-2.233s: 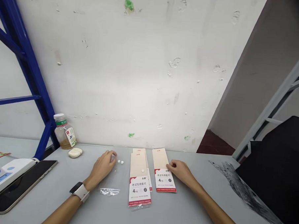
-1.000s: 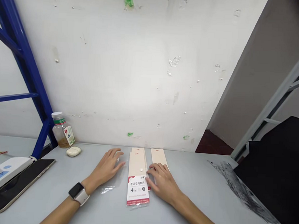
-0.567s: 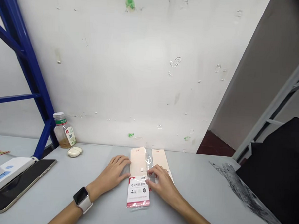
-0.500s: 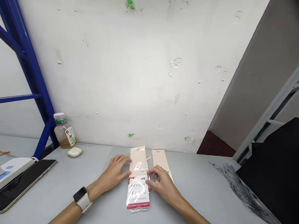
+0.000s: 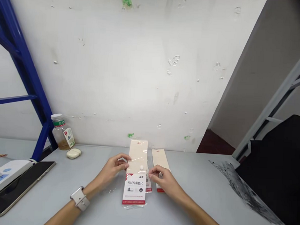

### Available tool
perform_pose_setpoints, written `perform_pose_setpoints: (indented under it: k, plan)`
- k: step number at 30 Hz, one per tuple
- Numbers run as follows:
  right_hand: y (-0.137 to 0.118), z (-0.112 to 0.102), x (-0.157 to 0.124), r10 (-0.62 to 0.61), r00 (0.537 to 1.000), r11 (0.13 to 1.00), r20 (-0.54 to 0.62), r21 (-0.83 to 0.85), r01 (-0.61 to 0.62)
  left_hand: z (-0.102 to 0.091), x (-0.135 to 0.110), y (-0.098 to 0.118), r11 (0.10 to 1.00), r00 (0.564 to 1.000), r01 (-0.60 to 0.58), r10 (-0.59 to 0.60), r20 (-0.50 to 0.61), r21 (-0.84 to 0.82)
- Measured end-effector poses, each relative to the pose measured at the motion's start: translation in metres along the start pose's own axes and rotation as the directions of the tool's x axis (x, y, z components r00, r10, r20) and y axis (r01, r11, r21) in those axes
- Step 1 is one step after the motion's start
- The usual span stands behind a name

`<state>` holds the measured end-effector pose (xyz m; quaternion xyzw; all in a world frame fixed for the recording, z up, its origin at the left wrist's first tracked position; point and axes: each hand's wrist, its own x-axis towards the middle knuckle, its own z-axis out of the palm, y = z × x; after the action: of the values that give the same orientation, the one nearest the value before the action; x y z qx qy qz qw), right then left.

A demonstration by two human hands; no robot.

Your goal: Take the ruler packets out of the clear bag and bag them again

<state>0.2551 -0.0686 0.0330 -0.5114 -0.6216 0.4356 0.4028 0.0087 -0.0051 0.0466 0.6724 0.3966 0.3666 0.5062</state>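
Observation:
A ruler set packet (image 5: pixel 134 188), cream on top with a white and red printed label below, sits in a clear plastic sleeve in front of me. My left hand (image 5: pixel 115 167) pinches its left edge between thumb and fingers. Close to its right edge, my right hand (image 5: pixel 163 179) has thumb and forefinger pinched together; what lies between them is too small to make out. Behind the front packet, part of a second packet (image 5: pixel 148 186) shows at the right. A third packet (image 5: pixel 160 158) lies further right, partly covered by my right hand.
A jar with a white lid (image 5: pixel 62 133) and a cream oval case (image 5: pixel 74 153) stand at the back left. Nearer are a tablet (image 5: pixel 24 186) and a white power strip (image 5: pixel 10 172). A blue metal frame (image 5: pixel 29 74) rises at left; black material (image 5: pixel 279 171) is at right.
The front packet has shifted slightly left and its label now faces me squarely. More of the packet behind it shows. My left hand has closed from lying flat into a pinch.

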Motion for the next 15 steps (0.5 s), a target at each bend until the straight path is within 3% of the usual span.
perform_pose_setpoints:
  k: [4, 15]
  plan:
    - [0.001, 0.005, -0.002, -0.003, 1.000, 1.000, 0.020, -0.008, 0.003, 0.006, -0.002, 0.002, 1.000, 1.000, -0.026, 0.026, 0.017, -0.018]
    - [0.014, 0.004, 0.005, -0.057, 0.994, 0.996, -0.094, -0.078, 0.050, 0.011, -0.002, -0.007, 0.988, 0.994, 0.003, 0.013, 0.106, -0.157]
